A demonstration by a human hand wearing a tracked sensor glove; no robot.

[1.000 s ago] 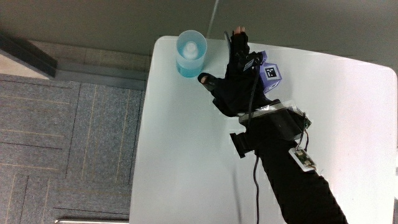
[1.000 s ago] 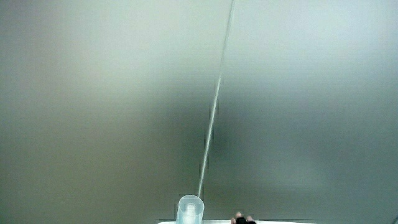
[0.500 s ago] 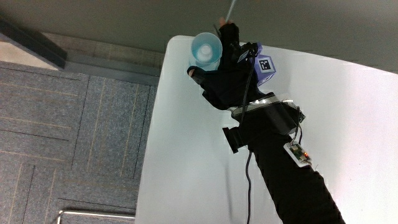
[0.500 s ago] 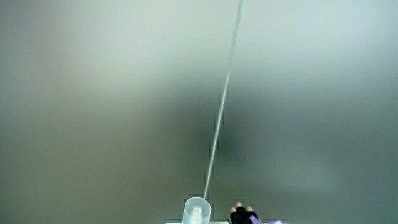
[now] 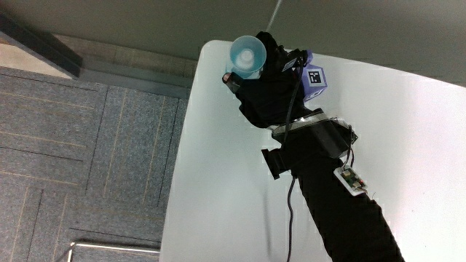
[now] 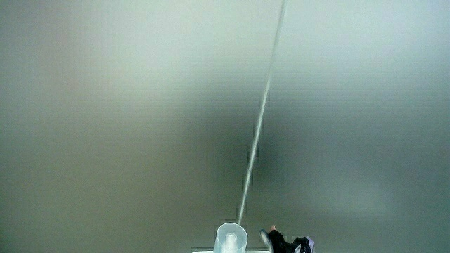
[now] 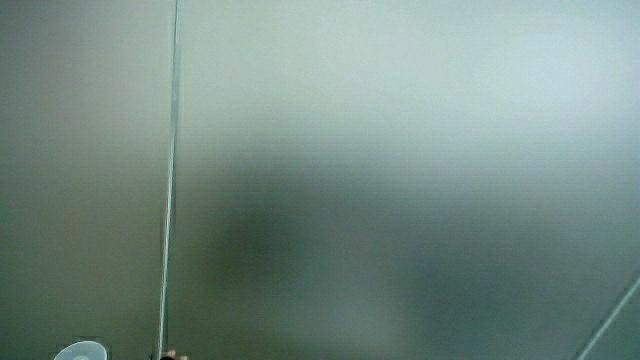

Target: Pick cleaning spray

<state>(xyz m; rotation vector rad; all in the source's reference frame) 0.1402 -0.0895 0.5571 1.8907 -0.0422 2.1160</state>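
Note:
The cleaning spray [image 5: 246, 52] is a pale blue translucent bottle with a clear cap, standing at the table's corner farthest from the person. The black-gloved hand [image 5: 261, 81] is pressed against it, fingers curled round its body and the thumb [image 5: 229, 77] on the side nearest the table's edge. A purple patterned cube [image 5: 314, 78] rides on the hand's back. Both side views show mostly a pale wall. Only the bottle's cap [image 6: 231, 239] [image 7: 80, 352] shows in both, and a bit of the hand [image 6: 280, 242] in one.
The white table [image 5: 408, 138] stretches from the bottle toward the person, with the forearm [image 5: 328, 189] lying across it. Grey carpet floor [image 5: 87, 145] lies past the table's edge beside the bottle. A thin seam [image 6: 261, 119] runs up the wall.
The hand moved from beside the bottle, fingers extended, up against it. Its fingers have closed round the bottle.

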